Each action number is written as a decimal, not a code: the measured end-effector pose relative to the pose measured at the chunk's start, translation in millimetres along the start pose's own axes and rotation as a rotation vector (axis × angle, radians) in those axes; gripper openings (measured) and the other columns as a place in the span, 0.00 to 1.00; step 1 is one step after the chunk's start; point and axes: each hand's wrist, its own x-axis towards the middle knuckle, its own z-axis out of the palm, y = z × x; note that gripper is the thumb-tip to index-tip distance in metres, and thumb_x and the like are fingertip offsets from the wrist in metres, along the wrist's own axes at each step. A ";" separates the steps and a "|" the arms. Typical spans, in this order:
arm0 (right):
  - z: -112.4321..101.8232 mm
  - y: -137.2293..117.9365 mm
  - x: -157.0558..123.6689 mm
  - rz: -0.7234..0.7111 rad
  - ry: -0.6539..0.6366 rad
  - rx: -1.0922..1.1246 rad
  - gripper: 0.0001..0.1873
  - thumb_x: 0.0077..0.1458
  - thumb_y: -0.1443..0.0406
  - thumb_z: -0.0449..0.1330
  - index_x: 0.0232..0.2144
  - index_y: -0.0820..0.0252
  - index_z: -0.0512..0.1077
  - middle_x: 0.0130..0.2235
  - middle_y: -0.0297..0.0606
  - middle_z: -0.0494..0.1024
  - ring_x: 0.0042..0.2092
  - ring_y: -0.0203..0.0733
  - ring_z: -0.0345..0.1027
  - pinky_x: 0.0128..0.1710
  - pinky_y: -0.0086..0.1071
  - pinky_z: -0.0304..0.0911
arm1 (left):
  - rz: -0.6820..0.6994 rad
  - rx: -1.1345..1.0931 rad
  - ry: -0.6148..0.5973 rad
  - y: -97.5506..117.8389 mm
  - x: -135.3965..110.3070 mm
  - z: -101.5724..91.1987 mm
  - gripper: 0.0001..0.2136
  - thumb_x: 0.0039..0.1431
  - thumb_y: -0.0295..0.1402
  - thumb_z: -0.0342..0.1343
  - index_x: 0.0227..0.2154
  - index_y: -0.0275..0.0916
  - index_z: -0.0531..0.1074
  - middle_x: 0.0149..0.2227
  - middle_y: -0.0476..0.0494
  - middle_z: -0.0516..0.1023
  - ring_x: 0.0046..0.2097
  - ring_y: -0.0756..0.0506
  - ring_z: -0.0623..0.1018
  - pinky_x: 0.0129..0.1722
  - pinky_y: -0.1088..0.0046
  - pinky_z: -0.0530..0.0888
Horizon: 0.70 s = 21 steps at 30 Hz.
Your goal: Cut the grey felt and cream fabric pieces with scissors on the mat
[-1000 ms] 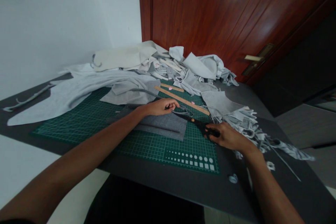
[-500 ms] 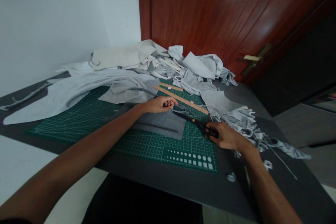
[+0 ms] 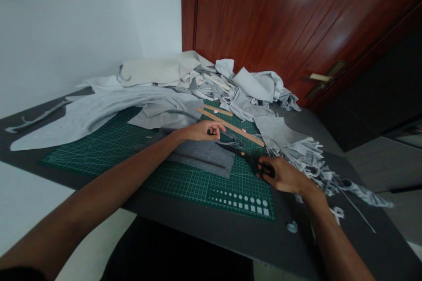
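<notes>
My left hand (image 3: 207, 131) is closed, thumb and fingers pinched on a narrow grey fabric strip (image 3: 184, 115). The strip comes in from behind the hand, and a curled length shows to its right. Black scissors (image 3: 243, 154) with a brass-coloured pivot are in my right hand (image 3: 284, 174), whose fingers go through the handles. Their blades point left toward the strip, just below and right of my left hand; whether they touch it I cannot tell. Beneath both lies a dark grey fabric piece (image 3: 201, 158) with a thin dark strip across it, on a green cutting mat (image 3: 184, 184).
Two wooden rulers (image 3: 237, 130) lie beyond my hands, with small pink pieces beside them. White and grey fabric (image 3: 99, 114) spreads at left and back. Fabric scraps (image 3: 306, 153) heap on the right. A small coil (image 3: 292, 227) sits near the front edge. Behind is a wooden door (image 3: 250, 17).
The whole view has shifted slightly, so things sit a little farther right. My hands, the strip and the scissors keep nearly the same positions.
</notes>
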 end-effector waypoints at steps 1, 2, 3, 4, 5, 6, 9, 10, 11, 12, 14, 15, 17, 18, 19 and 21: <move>0.5 -1.2 1.0 -0.002 0.005 -0.002 0.03 0.53 0.65 0.58 0.32 0.57 0.68 0.28 0.33 0.73 0.29 0.37 0.65 0.29 0.31 0.56 | 0.001 -0.009 -0.001 -1.3 0.3 -0.1 0.15 0.59 0.30 0.60 0.49 0.35 0.70 0.36 0.44 0.78 0.37 0.48 0.76 0.39 0.70 0.72; 1.0 -2.2 2.1 -0.002 0.009 -0.008 0.03 0.54 0.65 0.58 0.32 0.57 0.68 0.28 0.33 0.73 0.28 0.37 0.65 0.29 0.31 0.56 | 0.002 -0.018 -0.002 -2.5 0.6 -0.1 0.16 0.59 0.30 0.60 0.49 0.35 0.70 0.36 0.44 0.78 0.37 0.48 0.77 0.39 0.70 0.72; 1.4 -3.0 3.4 0.000 0.014 -0.015 0.03 0.54 0.65 0.58 0.32 0.57 0.68 0.28 0.34 0.73 0.28 0.38 0.65 0.29 0.31 0.56 | 0.004 -0.024 -0.004 -3.4 0.9 -0.1 0.16 0.58 0.30 0.60 0.49 0.35 0.70 0.36 0.44 0.78 0.37 0.48 0.77 0.39 0.70 0.71; 1.9 -3.8 4.8 0.001 0.020 -0.021 0.03 0.54 0.64 0.58 0.33 0.58 0.68 0.28 0.34 0.73 0.28 0.38 0.65 0.29 0.31 0.56 | 0.005 -0.027 -0.004 -4.0 1.1 -0.1 0.16 0.58 0.30 0.60 0.49 0.35 0.70 0.35 0.44 0.78 0.37 0.48 0.77 0.38 0.71 0.71; 2.4 -4.7 6.3 0.002 0.023 -0.026 0.04 0.54 0.64 0.58 0.33 0.58 0.68 0.28 0.34 0.73 0.29 0.38 0.66 0.29 0.31 0.56 | 0.006 -0.029 -0.004 -4.2 1.2 -0.1 0.16 0.58 0.30 0.60 0.49 0.35 0.70 0.35 0.45 0.78 0.36 0.48 0.76 0.38 0.71 0.71; 2.8 -5.6 7.8 0.001 0.027 -0.030 0.04 0.54 0.64 0.58 0.33 0.58 0.68 0.28 0.35 0.74 0.29 0.38 0.66 0.30 0.31 0.56 | 0.006 -0.029 -0.002 -3.9 1.2 -0.1 0.16 0.58 0.29 0.60 0.49 0.35 0.71 0.35 0.45 0.78 0.36 0.49 0.76 0.38 0.72 0.70; 3.6 -9.3 12.2 -0.006 0.041 -0.030 0.04 0.53 0.65 0.58 0.33 0.58 0.68 0.29 0.35 0.74 0.30 0.38 0.66 0.30 0.31 0.57 | -0.001 -0.024 0.010 -0.5 0.7 -0.6 0.15 0.57 0.27 0.60 0.48 0.35 0.71 0.34 0.46 0.78 0.36 0.49 0.76 0.37 0.73 0.69; 3.6 -10.5 13.4 -0.009 0.043 -0.028 0.04 0.53 0.65 0.58 0.33 0.58 0.67 0.29 0.35 0.73 0.30 0.38 0.66 0.30 0.31 0.57 | -0.003 -0.019 0.011 1.0 0.4 -0.9 0.15 0.57 0.27 0.59 0.48 0.35 0.72 0.34 0.46 0.78 0.36 0.49 0.76 0.37 0.73 0.69; 3.5 -11.4 14.3 -0.010 0.043 -0.026 0.03 0.53 0.65 0.58 0.32 0.58 0.67 0.29 0.35 0.73 0.30 0.38 0.66 0.30 0.31 0.57 | -0.004 -0.012 0.010 2.5 0.1 -1.2 0.15 0.57 0.26 0.59 0.47 0.35 0.72 0.34 0.46 0.78 0.36 0.49 0.76 0.37 0.73 0.68; 3.3 -11.9 14.8 -0.010 0.043 -0.022 0.03 0.53 0.65 0.58 0.32 0.58 0.67 0.29 0.35 0.73 0.30 0.38 0.66 0.30 0.31 0.57 | -0.003 -0.008 0.009 3.6 -0.1 -1.6 0.14 0.57 0.25 0.59 0.47 0.34 0.72 0.34 0.46 0.78 0.36 0.49 0.75 0.37 0.73 0.68; 2.9 -11.2 14.8 -0.012 0.037 -0.008 0.02 0.53 0.66 0.57 0.32 0.58 0.67 0.29 0.34 0.73 0.30 0.38 0.66 0.31 0.31 0.57 | 0.000 -0.005 0.010 4.7 -0.1 -2.1 0.13 0.57 0.25 0.58 0.46 0.34 0.72 0.34 0.47 0.77 0.35 0.50 0.74 0.36 0.74 0.67; 2.8 -10.1 14.3 -0.014 0.034 0.004 0.02 0.53 0.66 0.57 0.32 0.58 0.67 0.29 0.34 0.73 0.30 0.38 0.65 0.31 0.31 0.57 | 0.000 -0.007 0.016 4.6 0.0 -2.2 0.13 0.57 0.26 0.58 0.46 0.34 0.73 0.33 0.47 0.76 0.35 0.50 0.74 0.36 0.74 0.67; 2.7 -7.1 12.4 -0.020 0.027 0.032 0.02 0.53 0.66 0.57 0.32 0.57 0.67 0.29 0.33 0.72 0.30 0.37 0.65 0.30 0.31 0.57 | -0.006 -0.008 0.022 3.6 0.4 -2.3 0.12 0.58 0.27 0.58 0.45 0.34 0.73 0.33 0.47 0.76 0.34 0.50 0.73 0.36 0.74 0.67; 2.6 -5.8 11.2 -0.021 0.024 0.044 0.02 0.53 0.67 0.57 0.32 0.57 0.67 0.29 0.33 0.72 0.30 0.38 0.65 0.30 0.31 0.57 | -0.011 -0.008 0.025 3.0 0.5 -2.3 0.12 0.58 0.27 0.58 0.45 0.35 0.73 0.34 0.47 0.76 0.34 0.50 0.73 0.36 0.74 0.67; 2.5 -4.8 9.9 -0.021 0.022 0.052 0.02 0.53 0.67 0.57 0.32 0.57 0.67 0.29 0.33 0.72 0.30 0.38 0.65 0.30 0.31 0.57 | -0.012 -0.007 0.027 2.5 0.6 -2.4 0.12 0.58 0.27 0.58 0.45 0.35 0.73 0.34 0.47 0.76 0.35 0.50 0.72 0.37 0.74 0.67; 1.9 -4.4 7.5 -0.020 0.023 0.051 0.01 0.53 0.66 0.57 0.31 0.57 0.67 0.29 0.33 0.72 0.30 0.38 0.65 0.30 0.31 0.57 | -0.008 -0.002 0.024 1.9 0.4 -2.6 0.12 0.59 0.28 0.58 0.45 0.36 0.73 0.35 0.47 0.76 0.35 0.50 0.73 0.37 0.74 0.67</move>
